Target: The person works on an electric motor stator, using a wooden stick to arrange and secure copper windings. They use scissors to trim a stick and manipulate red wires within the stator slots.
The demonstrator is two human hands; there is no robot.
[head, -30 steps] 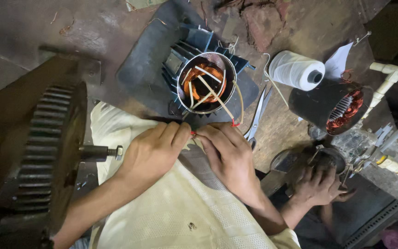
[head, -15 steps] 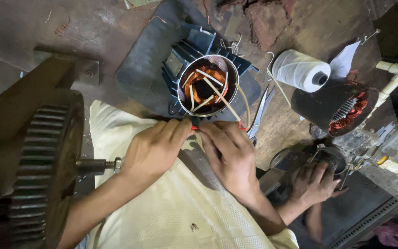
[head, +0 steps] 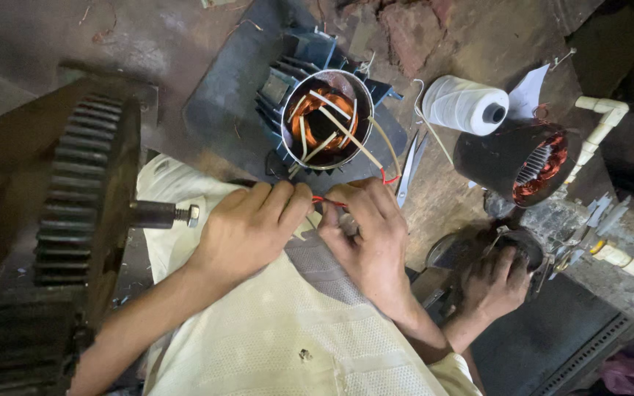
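A blue finned motor stator (head: 326, 121) stands on end on the floor, its copper windings and pale sleeved leads showing inside the steel ring. Just below it my left hand (head: 252, 224) and my right hand (head: 370, 235) meet, fingers pinched together on a thin red wire (head: 326, 199) that runs from the stator's leads. Both hands rest over my lap, which is covered by cream cloth (head: 280, 330). What the fingertips do to the wire's end is hidden.
A big toothed gear (head: 86, 198) on a bolted shaft stands at the left. A spool of white thread (head: 467, 105), scissors (head: 409, 165) and a second dark stator (head: 526, 161) lie at the right. Another person's hand (head: 494, 282) works on a round part at lower right.
The view has shifted and come closer. My hands stay pinched on the red wire below the stator, with only small finger movement.
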